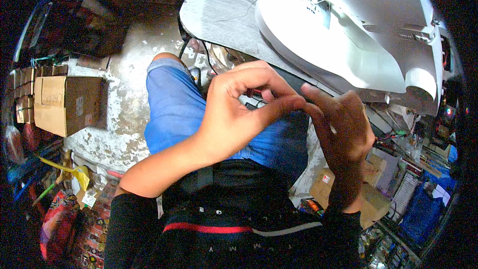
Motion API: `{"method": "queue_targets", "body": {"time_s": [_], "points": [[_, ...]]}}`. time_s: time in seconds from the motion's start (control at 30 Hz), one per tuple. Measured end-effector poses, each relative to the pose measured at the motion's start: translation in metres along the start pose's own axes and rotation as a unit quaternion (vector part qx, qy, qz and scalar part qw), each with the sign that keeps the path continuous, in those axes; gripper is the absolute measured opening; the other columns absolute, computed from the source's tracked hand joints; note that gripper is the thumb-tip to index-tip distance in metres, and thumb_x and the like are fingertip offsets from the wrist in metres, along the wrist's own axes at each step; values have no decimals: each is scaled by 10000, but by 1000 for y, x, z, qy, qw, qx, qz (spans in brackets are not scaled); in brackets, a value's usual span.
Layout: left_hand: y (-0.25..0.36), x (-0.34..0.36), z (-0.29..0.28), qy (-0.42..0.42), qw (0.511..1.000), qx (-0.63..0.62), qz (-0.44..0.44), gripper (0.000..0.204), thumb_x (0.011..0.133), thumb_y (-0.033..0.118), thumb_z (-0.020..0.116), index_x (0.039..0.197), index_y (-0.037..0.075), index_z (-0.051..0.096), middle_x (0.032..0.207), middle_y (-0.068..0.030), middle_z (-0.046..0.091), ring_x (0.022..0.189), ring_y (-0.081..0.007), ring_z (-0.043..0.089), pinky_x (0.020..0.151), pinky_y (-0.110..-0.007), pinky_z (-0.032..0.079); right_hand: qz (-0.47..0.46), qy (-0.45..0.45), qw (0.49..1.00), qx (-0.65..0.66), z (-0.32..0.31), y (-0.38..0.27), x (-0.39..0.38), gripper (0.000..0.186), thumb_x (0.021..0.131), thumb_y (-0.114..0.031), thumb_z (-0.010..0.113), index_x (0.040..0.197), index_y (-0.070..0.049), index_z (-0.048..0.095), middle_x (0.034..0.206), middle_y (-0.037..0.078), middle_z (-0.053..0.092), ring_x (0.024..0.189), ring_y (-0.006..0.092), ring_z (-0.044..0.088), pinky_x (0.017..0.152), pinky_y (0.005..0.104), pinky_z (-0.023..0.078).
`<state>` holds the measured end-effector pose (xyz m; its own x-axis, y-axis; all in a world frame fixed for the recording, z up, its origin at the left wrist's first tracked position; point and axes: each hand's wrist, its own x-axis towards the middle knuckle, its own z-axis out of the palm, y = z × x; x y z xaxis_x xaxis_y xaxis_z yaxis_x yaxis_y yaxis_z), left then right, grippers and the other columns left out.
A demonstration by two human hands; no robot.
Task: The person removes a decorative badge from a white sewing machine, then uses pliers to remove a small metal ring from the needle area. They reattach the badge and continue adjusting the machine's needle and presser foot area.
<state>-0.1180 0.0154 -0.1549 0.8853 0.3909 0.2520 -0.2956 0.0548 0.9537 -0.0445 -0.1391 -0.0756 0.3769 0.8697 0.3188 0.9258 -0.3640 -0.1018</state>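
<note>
My left hand is raised above my lap, its thumb and forefinger meeting at the tips in a ring shape. Close against those tips is my right hand, with its thumb and fingers also drawn together. Whatever is pinched between them, if anything, is too small to make out. Just beyond both hands stands a white sewing machine on a grey tabletop. A thin dark thread lies loosely on that top. Through the ring of my left fingers, a small pale and red thing shows lower down, unclear.
Blue shorts cover my legs under the table edge. A cardboard box sits on the worn floor at the left, near a yellow tool and a red patterned bag. Crowded at the right are cartons and a blue bag.
</note>
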Motion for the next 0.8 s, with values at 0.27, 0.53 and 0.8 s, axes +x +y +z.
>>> {"method": "queue_targets", "body": {"time_s": [0.27, 0.53, 0.8], "points": [[-6, 40, -14, -5, 995, 95, 36, 80, 735, 90, 771, 769, 61, 705, 746, -8, 632, 646, -91, 505, 580, -230, 378, 148, 78, 980, 105, 25, 23, 18, 101, 800, 13, 709, 896, -4, 684, 812, 49, 654, 711, 101, 574, 644, 233, 451], [-6, 64, -15, 24, 974, 132, 182, 460, 580, 76, 863, 1008, 63, 696, 967, -45, 691, 800, -156, 593, 657, -256, 463, 332, 177, 833, 405, 37, 17, 34, 123, 857, -72, 668, 909, 36, 645, 790, 51, 610, 622, 64, 478, 557, 192, 340], [17, 40, -17, -39, 998, 53, -22, 267, 661, 43, 785, 923, 66, 740, 865, -32, 664, 658, -89, 518, 586, -225, 397, 235, 194, 831, 466, 30, 4, 26, 93, 807, -3, 678, 861, 45, 620, 716, 52, 570, 590, 82, 439, 520, 199, 326]]}}
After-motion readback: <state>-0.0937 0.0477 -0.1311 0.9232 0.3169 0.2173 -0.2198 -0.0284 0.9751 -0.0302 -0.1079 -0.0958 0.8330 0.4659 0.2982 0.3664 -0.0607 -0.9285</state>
